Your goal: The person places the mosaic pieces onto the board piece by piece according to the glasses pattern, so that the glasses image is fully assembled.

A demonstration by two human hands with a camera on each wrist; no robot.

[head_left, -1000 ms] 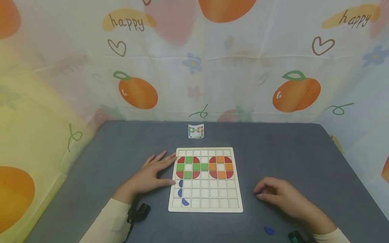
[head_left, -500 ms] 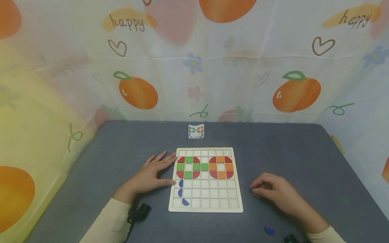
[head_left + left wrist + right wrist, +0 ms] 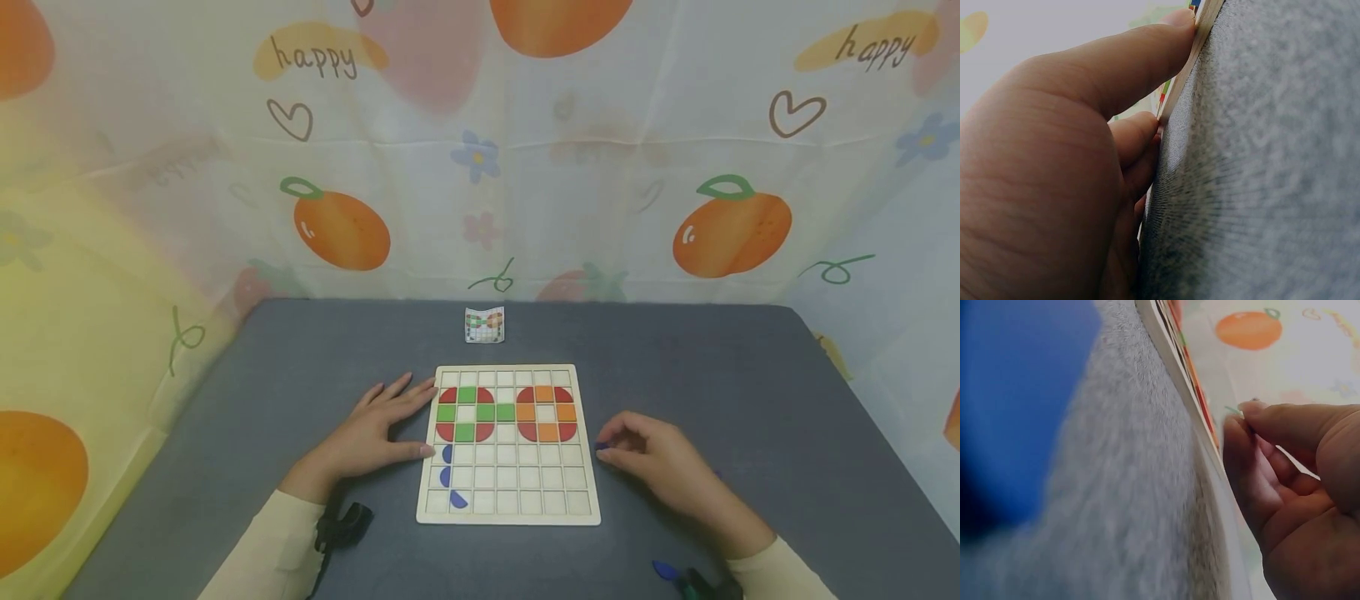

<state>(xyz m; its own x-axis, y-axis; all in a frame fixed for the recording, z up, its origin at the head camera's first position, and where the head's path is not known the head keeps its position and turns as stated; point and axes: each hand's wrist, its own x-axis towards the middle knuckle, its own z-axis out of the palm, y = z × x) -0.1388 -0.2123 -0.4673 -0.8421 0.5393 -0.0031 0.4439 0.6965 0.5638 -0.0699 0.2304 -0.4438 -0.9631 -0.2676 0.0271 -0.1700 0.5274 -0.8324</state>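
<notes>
A wooden grid board (image 3: 551, 477) lies on the table. Red rounded pieces with green squares form a ring (image 3: 465, 432) at its upper left; a red and orange ring (image 3: 548, 432) sits at the right. Blue half-round pieces (image 3: 446, 477) line the lower left cells. My left hand (image 3: 367, 437) rests at the board's left edge, fingers spread, with the thumb (image 3: 1175, 44) touching the rim in the left wrist view. Just off the right edge, my right hand (image 3: 663, 458) pinches a small blue piece (image 3: 602, 447), mostly hidden by thumb and index finger.
A small patterned card (image 3: 484, 326) lies behind the board. Another blue half-round piece (image 3: 663, 570) is on the table near my right wrist, large and blurred in the right wrist view. A printed cloth (image 3: 525, 225) hangs behind the table.
My right hand has moved left and slightly away from me, carrying the blue piece to the board's right edge. The left hand and the board stay in place.
</notes>
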